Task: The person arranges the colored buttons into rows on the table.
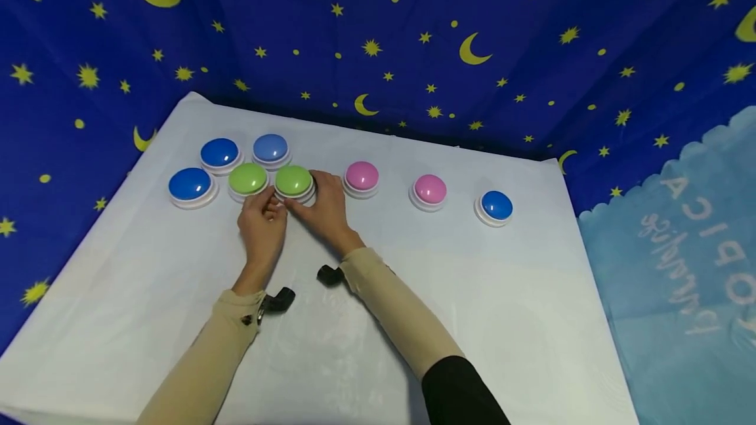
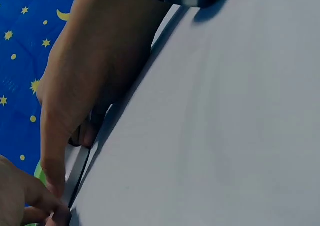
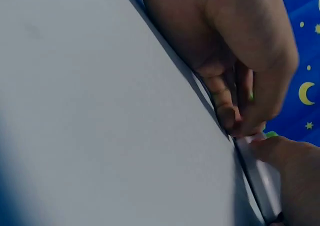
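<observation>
Two green dome buttons on round white bases sit side by side at the left of the table. My right hand [image 1: 327, 207] grips the right green button [image 1: 293, 180], thumb at its near side and fingers round its right side. My left hand [image 1: 262, 225] has curled fingers, its fingertips pinching at that button's near-left rim, close beside the left green button [image 1: 248, 178]. In the left wrist view the right hand [image 2: 95, 60] spans the white base [image 2: 76, 168]. Seen from the right wrist, the left hand's [image 3: 250, 30] fingertips meet the right thumb [image 3: 267, 146].
Behind and left of the green buttons stand two dark blue buttons [image 1: 189, 183] and a lighter blue button [image 1: 271, 148]. Rightward are a pink button [image 1: 361, 176], another pink button [image 1: 430, 189] and a blue button [image 1: 496, 205]. A white cloth covers the table [image 1: 531, 307]; a starry curtain [image 1: 378, 25] hangs behind.
</observation>
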`<state>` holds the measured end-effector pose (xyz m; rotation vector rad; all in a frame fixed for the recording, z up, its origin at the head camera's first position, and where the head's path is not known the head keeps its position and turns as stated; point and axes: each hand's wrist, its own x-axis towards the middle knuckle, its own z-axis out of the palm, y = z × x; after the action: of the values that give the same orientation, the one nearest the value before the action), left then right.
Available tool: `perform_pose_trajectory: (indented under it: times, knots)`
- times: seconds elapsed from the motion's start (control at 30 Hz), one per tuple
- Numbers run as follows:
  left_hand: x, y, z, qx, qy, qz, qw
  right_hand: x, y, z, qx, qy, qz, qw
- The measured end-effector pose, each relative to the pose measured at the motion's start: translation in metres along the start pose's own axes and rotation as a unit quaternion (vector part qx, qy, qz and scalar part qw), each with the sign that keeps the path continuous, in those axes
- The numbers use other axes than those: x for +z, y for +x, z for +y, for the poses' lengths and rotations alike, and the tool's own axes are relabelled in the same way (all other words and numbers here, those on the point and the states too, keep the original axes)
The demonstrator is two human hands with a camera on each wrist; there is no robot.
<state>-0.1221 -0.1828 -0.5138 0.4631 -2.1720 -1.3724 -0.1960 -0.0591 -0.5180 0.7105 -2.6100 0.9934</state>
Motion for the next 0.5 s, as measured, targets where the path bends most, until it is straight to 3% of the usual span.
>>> perform_pose_trajectory:
  times: [0.17, 0.3, 0.5]
  knots:
    - [-0.006, -0.021, 0.002, 0.008, -0.05, -0.021, 0.9985, -0.011, -0.019, 0.003, -0.011, 0.023, -0.022, 0.999]
    - [-0.013, -0.038, 0.006, 0.032, -0.036, -0.041, 0.998, -0.022, -0.037, 0.007, -0.016, 0.045, -0.029, 0.998]
    - [-0.02, -0.062, 0.012, 0.051, -0.027, -0.056, 0.9968, -0.041, -0.065, 0.012, -0.031, 0.038, -0.045, 0.998]
